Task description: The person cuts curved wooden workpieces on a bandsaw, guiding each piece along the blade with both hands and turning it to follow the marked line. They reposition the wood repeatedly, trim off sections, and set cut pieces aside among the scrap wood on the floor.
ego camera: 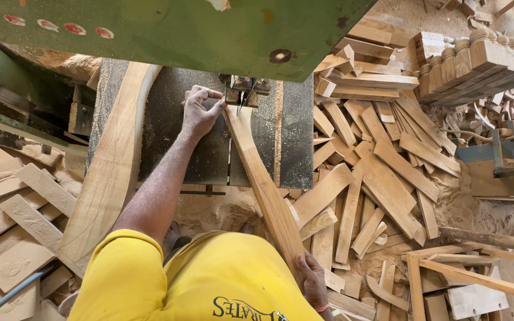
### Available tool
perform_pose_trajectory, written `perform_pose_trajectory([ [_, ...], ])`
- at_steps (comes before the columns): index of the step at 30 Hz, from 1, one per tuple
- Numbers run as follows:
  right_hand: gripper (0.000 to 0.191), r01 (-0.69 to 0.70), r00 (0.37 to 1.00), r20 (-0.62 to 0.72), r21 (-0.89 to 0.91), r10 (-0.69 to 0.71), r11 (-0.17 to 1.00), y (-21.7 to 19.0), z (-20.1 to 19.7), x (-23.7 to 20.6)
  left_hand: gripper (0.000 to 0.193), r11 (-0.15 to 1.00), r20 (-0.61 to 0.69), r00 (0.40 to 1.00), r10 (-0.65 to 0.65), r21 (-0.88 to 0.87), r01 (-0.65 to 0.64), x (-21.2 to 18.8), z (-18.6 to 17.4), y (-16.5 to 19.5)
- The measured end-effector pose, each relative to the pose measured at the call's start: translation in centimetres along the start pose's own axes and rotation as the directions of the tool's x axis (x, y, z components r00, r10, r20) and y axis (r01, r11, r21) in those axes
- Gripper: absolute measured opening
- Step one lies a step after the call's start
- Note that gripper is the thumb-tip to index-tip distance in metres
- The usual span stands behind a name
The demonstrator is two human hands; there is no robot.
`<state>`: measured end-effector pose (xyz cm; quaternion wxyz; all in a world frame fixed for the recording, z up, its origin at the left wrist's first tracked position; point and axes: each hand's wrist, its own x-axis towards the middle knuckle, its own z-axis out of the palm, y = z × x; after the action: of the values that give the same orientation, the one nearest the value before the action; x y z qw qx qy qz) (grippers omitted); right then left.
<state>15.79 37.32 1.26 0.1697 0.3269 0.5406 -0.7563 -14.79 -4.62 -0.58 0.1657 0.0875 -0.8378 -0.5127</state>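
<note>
The person is feeding a long curved wooden strip (263, 184) into the blade guide (244, 90) of a green bandsaw (209, 30). The strip is lying diagonally on the dark saw table (168, 119), its far end at the blade and its near end reaching back to the person's waist.

The left hand (199, 112) is resting on the table at the left of the strip's far end, fingers curled, fingertips pressing against the edge of the wood just beside the blade guide. The right hand (312, 279) is gripping the near end of the strip, fingers wrapped around it.

A second, wider curved plank (111, 166) is lying along the left edge of the table, untouched. Offcuts (382, 154) are heaped on the floor at the right, with turned balusters (477, 59) stacked at the far right.

Assessment: the left fingertips are sitting very near the blade; they would be safer kept to the side of the cut line and drawn back as the wood advances. The right hand appears best placed to steer the curve with small swings of the near end, feeding slowly. Sawdust on the table could be letting the strip slip.
</note>
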Motion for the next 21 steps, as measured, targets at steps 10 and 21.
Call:
perform_pose_trajectory([
  [10,0.048,0.003,1.0,-0.001,0.011,-0.003,1.0,0.1,1.0,-0.3,0.019,0.999,0.001,1.0,-0.011,0.031,0.011,0.8,0.3,-0.5],
  [21,0.051,0.05,0.999,-0.007,-0.09,-0.05,0.995,1.1,1.7,-0.7,0.022,0.999,0.035,0.999,0.023,0.022,-0.024,1.6,0.3,-0.8],
])
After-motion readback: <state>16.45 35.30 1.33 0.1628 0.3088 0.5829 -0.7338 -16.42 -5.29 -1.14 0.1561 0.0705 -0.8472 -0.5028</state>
